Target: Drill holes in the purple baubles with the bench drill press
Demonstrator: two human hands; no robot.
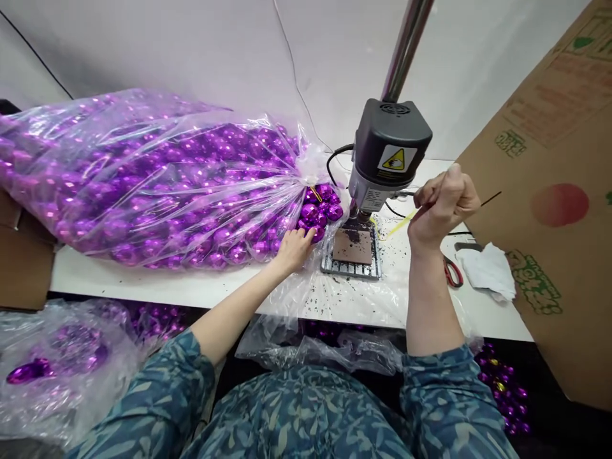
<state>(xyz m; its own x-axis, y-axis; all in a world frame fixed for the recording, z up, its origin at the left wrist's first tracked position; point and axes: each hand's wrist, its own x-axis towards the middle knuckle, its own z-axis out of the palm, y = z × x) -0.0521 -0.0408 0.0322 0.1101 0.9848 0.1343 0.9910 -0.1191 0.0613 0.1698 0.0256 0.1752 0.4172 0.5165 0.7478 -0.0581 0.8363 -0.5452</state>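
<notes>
My left hand [295, 248] is at the mouth of a large clear plastic bag [191, 175], its bent fingers closed on a shiny purple disco ball [316, 234]. More faceted purple balls [319, 207] lie loose around the fingertips, and the bag is packed with them. My right hand [445, 201] is wrapped in a fist around the feed lever [407, 194] of a small bench drill press [392, 143]. Below its head, a brown square plate [352, 247] rests on the slotted metal base [351, 271], strewn with dark shavings. The drill tip is hard to make out.
Red-handled scissors [452, 273] and a crumpled white cloth [488, 271] lie on the white table [157, 280]. A tall cardboard box [554, 204] stands at the right. Plastic wrapping [71, 376] and more purple balls [509, 395] sit below the table edge.
</notes>
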